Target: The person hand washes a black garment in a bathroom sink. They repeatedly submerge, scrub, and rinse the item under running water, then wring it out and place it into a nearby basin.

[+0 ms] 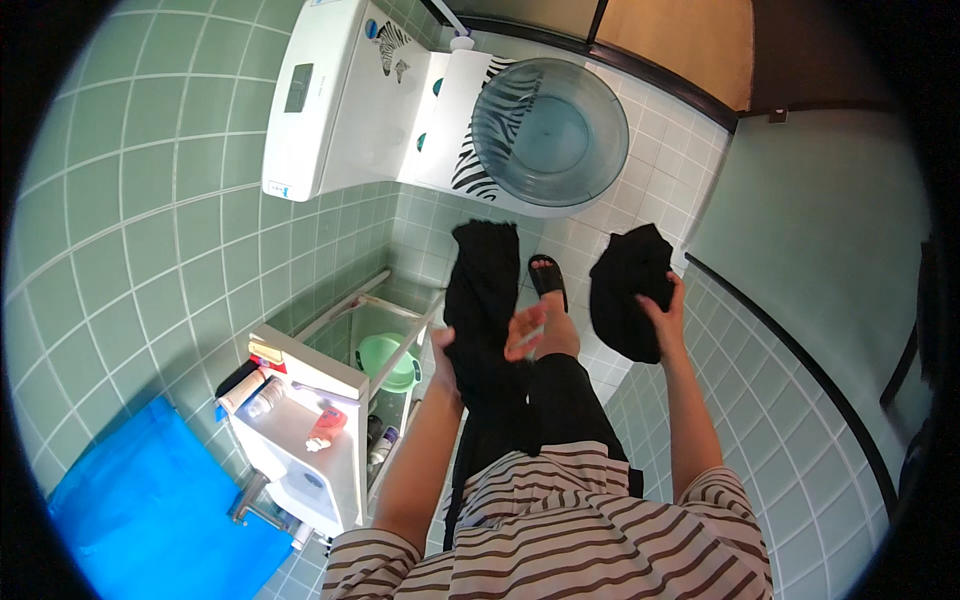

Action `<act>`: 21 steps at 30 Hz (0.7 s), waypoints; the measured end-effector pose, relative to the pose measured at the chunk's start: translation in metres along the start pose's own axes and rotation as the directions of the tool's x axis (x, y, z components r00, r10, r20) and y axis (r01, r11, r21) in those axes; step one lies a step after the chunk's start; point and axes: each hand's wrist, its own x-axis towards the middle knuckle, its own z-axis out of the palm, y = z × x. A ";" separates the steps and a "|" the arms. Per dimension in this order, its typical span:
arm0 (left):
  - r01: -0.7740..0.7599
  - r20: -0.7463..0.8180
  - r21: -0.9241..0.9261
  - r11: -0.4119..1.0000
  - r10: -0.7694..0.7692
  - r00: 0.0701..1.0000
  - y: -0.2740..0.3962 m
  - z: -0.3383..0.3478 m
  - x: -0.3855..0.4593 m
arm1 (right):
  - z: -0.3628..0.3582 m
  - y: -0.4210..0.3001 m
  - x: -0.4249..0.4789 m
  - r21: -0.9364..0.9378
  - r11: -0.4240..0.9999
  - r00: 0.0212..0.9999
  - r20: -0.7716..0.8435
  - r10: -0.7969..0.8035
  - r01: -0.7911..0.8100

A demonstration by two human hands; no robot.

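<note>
Long dark cloth (484, 300), probably a garment, hangs in front of my left hand (448, 364). It lies across that hand: the thumb side shows at its left edge and blurred fingers at its right, the palm hidden behind it. The cloth's near end falls over my dark shorts. My right hand (664, 311) pinches the right edge of a bunched black cloth (630, 296), thumb in front. Whether the two cloths join is not visible; a gap lies between them. Beyond them, a translucent blue-grey basin (551, 131) rests on a white toilet lid with zebra stripes.
A white washbasin (349, 480) at the left bears a tube and bottles. Beneath it, a rack holds a green basin (388, 361). Blue plastic sheeting (165, 502) lies lower left. The toilet tank (360, 105) stands upper left, a frosted panel (810, 225) at the right.
</note>
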 end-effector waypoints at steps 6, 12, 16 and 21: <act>0.016 -0.148 0.177 0.984 0.011 0.989 -0.017 -0.033 -0.056 | 0.082 -0.014 -0.007 -0.149 0.982 0.978 0.189 -0.084 0.113; -0.026 -0.411 0.227 0.973 0.120 0.904 -0.025 -0.041 -0.053 | 0.148 -0.017 -0.048 -0.408 0.887 0.937 0.341 -0.071 0.215; -0.040 -0.366 0.237 0.971 0.128 0.922 -0.019 -0.058 -0.063 | 0.155 -0.020 -0.051 -0.424 0.876 0.889 0.458 -0.011 0.229; -0.137 -0.374 0.221 0.966 0.214 0.902 -0.023 -0.060 -0.077 | 0.150 -0.015 -0.045 -0.352 0.902 0.762 0.646 0.041 0.251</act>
